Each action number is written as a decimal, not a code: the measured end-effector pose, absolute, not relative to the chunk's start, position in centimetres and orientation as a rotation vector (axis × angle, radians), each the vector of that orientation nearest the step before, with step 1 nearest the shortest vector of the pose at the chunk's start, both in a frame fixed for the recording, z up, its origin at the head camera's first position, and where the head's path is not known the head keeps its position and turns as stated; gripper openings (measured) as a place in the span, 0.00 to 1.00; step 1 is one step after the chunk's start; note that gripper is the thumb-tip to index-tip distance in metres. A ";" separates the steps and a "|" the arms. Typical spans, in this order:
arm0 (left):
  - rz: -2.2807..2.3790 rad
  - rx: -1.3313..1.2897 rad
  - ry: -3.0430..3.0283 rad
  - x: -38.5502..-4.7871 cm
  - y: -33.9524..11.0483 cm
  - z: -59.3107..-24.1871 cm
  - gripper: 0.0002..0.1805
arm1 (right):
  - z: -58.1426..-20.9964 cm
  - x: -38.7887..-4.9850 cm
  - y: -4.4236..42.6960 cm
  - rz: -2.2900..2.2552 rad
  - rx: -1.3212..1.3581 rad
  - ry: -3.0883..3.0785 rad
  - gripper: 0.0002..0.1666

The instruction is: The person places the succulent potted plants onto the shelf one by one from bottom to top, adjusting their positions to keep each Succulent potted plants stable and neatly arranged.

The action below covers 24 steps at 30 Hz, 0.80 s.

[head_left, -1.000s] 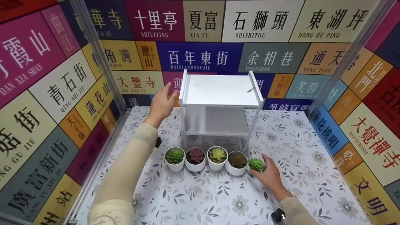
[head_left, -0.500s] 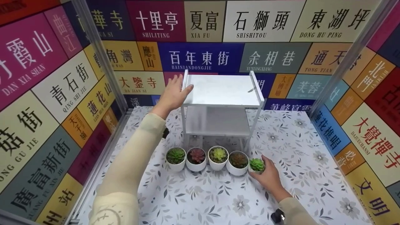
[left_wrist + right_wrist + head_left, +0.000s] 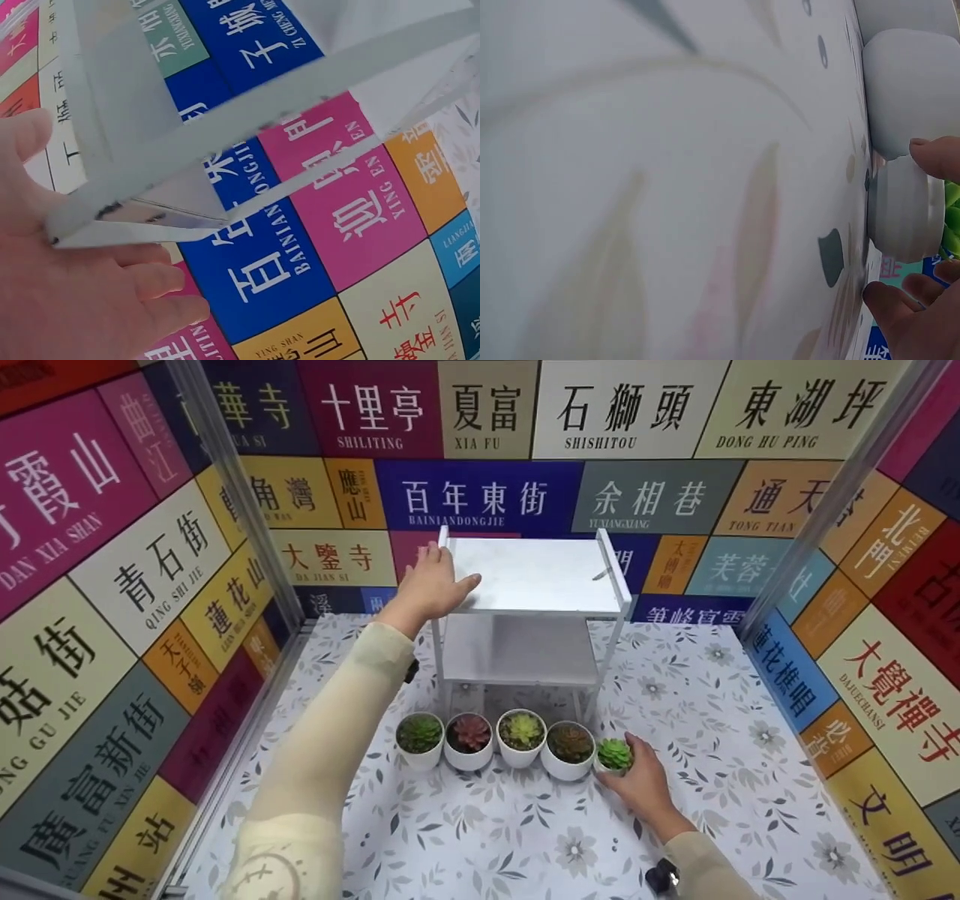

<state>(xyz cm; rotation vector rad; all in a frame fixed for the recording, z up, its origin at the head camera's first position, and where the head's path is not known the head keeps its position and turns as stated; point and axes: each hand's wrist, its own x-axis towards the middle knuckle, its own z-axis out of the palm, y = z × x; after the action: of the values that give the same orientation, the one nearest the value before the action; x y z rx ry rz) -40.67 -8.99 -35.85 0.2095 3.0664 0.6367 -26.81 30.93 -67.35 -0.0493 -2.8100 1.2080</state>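
In the head view, my left hand (image 3: 433,585) is at the left end of a white two-tier rack (image 3: 532,574). Its thumb extends over the top board and its fingers lie along the side rail. The left wrist view shows the rack's corner (image 3: 67,225) between spread thumb and fingers. At the right end of a row, my right hand (image 3: 641,780) holds a small white pot (image 3: 907,210) with a bright green succulent (image 3: 615,753). Its thumb is on the pot's rim, fingers on the opposite side. The pot stands on the table.
Several white potted succulents stand left of it: dark green (image 3: 420,735), dark red (image 3: 470,733), yellow-green (image 3: 522,730) and brownish (image 3: 570,742). They line up before the rack on a floral tablecloth (image 3: 450,832). Walls of coloured signs (image 3: 480,499) enclose the table.
My left hand has moved right, from beside the rack onto its left rail. The right hand has closed slightly around the end pot; the pots and rack have stayed put.
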 end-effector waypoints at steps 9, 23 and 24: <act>0.493 0.198 3.141 -40.6 -8.0 -36.2 0.52 | -67.4 -27.1 30.7 1.194 -0.064 -2.804 0.58; 0.369 0.214 3.216 -40.7 -7.6 -37.0 0.52 | -67.6 -27.0 30.3 1.164 -0.099 -2.768 0.46; 0.365 0.213 3.220 -40.7 -7.6 -37.0 0.52 | -67.6 -27.0 30.2 1.173 -0.101 -2.766 0.46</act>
<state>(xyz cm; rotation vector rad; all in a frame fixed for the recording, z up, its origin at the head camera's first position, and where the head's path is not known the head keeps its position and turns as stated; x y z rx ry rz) -40.70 -7.62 -36.99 0.2132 3.2195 0.3649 -26.99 30.24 -67.58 -0.1008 -2.7662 1.1729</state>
